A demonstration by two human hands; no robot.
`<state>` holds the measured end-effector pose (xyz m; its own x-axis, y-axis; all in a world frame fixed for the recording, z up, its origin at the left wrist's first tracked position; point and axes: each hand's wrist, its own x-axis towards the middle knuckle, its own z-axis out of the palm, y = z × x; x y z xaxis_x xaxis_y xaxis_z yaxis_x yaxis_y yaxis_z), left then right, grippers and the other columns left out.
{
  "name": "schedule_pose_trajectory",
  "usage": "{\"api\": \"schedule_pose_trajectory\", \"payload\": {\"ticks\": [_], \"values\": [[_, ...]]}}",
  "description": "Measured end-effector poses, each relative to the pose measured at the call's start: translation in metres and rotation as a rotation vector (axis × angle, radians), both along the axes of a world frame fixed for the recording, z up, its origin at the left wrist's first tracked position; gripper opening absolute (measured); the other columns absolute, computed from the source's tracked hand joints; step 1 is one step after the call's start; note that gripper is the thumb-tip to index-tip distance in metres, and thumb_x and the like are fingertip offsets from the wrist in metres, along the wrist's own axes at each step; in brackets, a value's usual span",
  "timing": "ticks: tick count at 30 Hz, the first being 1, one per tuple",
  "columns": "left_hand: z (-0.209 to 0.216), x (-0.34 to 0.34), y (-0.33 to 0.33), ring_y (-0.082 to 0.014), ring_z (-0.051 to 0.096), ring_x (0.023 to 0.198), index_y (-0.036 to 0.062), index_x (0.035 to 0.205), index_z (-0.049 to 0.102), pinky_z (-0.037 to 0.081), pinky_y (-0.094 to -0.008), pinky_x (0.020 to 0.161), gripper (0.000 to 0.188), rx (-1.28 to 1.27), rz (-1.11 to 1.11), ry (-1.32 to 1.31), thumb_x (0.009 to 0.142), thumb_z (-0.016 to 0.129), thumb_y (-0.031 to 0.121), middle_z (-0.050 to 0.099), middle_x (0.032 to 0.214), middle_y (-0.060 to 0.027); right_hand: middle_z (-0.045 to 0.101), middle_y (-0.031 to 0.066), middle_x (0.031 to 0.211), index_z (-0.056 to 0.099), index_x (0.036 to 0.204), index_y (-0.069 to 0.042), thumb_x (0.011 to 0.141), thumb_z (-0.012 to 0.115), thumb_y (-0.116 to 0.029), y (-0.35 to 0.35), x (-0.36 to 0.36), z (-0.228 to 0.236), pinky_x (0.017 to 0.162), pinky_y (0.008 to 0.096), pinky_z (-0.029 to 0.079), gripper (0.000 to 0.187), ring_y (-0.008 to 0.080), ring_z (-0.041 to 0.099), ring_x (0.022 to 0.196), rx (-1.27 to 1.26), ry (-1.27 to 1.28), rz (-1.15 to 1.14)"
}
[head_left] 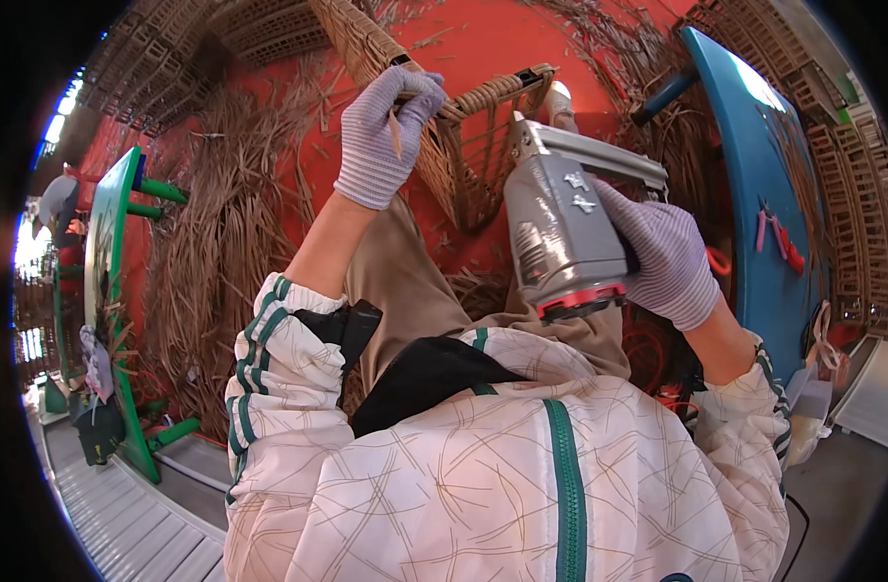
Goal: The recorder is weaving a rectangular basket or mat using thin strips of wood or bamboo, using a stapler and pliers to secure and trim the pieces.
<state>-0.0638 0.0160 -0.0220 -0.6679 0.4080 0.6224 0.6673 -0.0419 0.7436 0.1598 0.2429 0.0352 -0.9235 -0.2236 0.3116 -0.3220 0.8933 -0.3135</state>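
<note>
We count two hands in striped gloves: one left hand [381, 136] and one right hand [662, 247]. We see one grey power stapler [560, 218] and one woven basket [487, 95]. There are two tables, one blue table [754, 126] and one green-edged table [114, 291]. We count one pale jacket [415, 495]; the dried strips [221, 204] and stacked baskets [153, 68] are too many for us to number.
</note>
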Motion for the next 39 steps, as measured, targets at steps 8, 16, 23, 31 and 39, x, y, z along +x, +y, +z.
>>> {"api": "schedule_pose_trajectory", "payload": {"ticks": [8,16,23,31,39], "values": [[-0.002,-0.002,-0.001,-0.0164,0.070,0.092,-0.0013,0.091,0.063,0.056,-0.0280,0.080,0.005,0.039,0.002,0.073,0.090,0.066,-0.006,0.070,0.090,-0.0087,0.066,0.0082,0.082,0.046,0.142,-0.011,0.065,0.076,-0.016,-0.006,-0.026,-0.014,0.066,0.0407,0.051,0.083,0.0292,0.065,0.072,0.171,-0.012,0.109],[0.002,0.005,-0.002,-0.0155,0.069,0.091,-0.0014,0.090,0.064,0.056,-0.0280,0.081,0.006,0.021,0.038,0.030,0.089,0.067,-0.006,0.070,0.092,-0.0090,0.068,0.0091,0.085,0.048,0.140,-0.010,0.066,0.078,-0.015,-0.003,-0.031,-0.020,0.067,0.0399,0.052,0.080,0.0291,0.067,0.075,0.064,0.000,0.129],[0.002,0.005,-0.005,-0.0179,0.070,0.093,-0.0012,0.090,0.064,0.057,-0.0298,0.082,0.007,-0.005,0.071,0.043,0.088,0.066,-0.008,0.070,0.090,-0.0073,0.069,0.0096,0.085,0.049,0.139,-0.010,0.067,0.078,-0.014,0.006,-0.026,-0.024,0.067,0.0393,0.052,0.077,0.0299,0.068,0.074,0.035,0.011,0.096],[0.002,0.010,-0.004,-0.0127,0.066,0.084,0.0012,0.092,0.064,0.056,-0.0258,0.075,0.005,-0.048,0.126,0.110,0.092,0.064,-0.004,0.072,0.098,-0.0105,0.068,0.0088,0.083,0.050,0.138,-0.010,0.067,0.078,-0.015,0.008,-0.021,-0.024,0.066,0.0383,0.052,0.076,0.0293,0.067,0.073,0.033,-0.037,0.110],[0.005,0.009,0.001,-0.0135,0.066,0.075,0.0005,0.091,0.065,0.054,-0.0269,0.070,0.005,-0.031,0.139,0.108,0.088,0.067,-0.003,0.068,0.081,-0.0077,0.067,0.0083,0.081,0.056,0.133,-0.009,0.064,0.078,-0.012,0.015,-0.008,-0.012,0.063,0.0375,0.050,0.072,0.0285,0.064,0.068,0.049,0.024,0.065]]}}
